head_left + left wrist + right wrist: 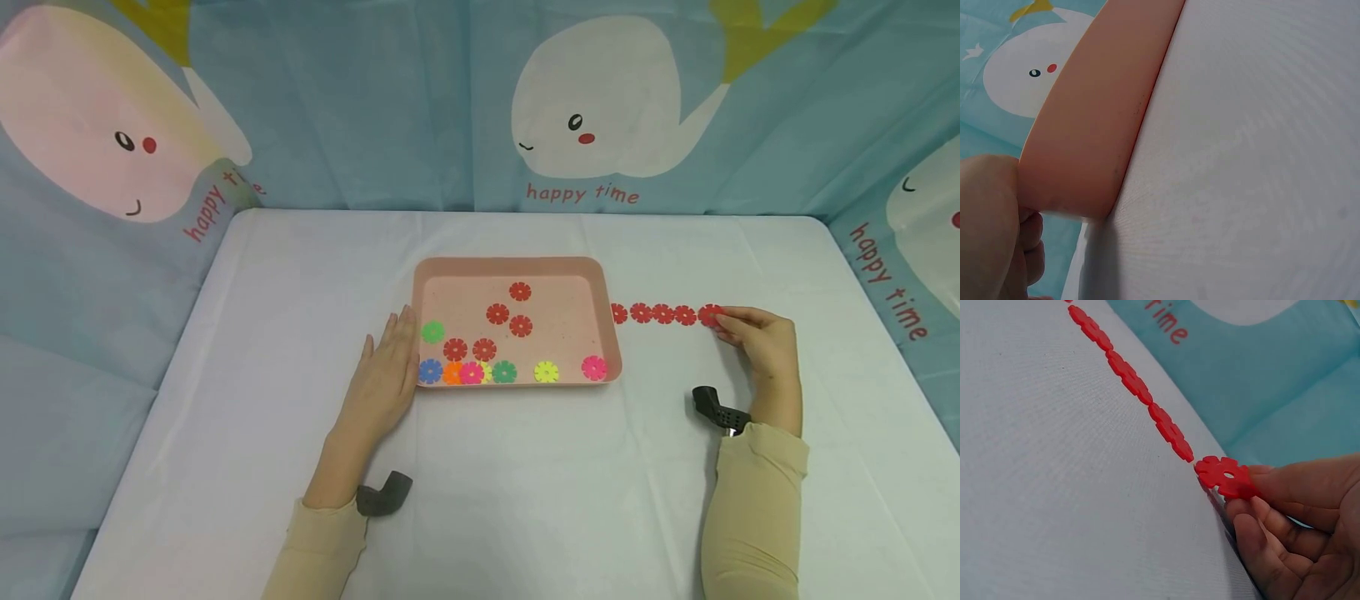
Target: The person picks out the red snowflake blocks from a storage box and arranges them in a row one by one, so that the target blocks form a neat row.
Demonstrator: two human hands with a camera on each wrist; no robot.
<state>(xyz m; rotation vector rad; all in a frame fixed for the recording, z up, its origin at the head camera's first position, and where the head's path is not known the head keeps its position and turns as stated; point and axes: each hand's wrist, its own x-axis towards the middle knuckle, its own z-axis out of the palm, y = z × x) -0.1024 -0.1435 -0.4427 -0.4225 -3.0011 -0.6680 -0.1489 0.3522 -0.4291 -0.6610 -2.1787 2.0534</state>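
Observation:
My right hand [767, 342] pinches a red notched plastic disc [1225, 477] between thumb and fingers. That disc is tilted up at the right end of a row of red notched discs [663, 314] lying on the white table, right of the tray. In the right wrist view the row [1129, 376] runs away toward the upper left. My left hand [382, 375] rests against the left side of the pink tray [510, 266], its fingers straight along the wall. Inside the tray lie several loose red discs [497, 314], with other colours along the near edge.
Green [432, 332], blue [431, 371], orange, pink [594, 367] and yellow discs [547, 372] lie in the tray. Blue cloth printed with whales [600, 100] hangs behind the white-covered table [525, 483]. A black wrist camera mount [384, 494] sits at the left wrist.

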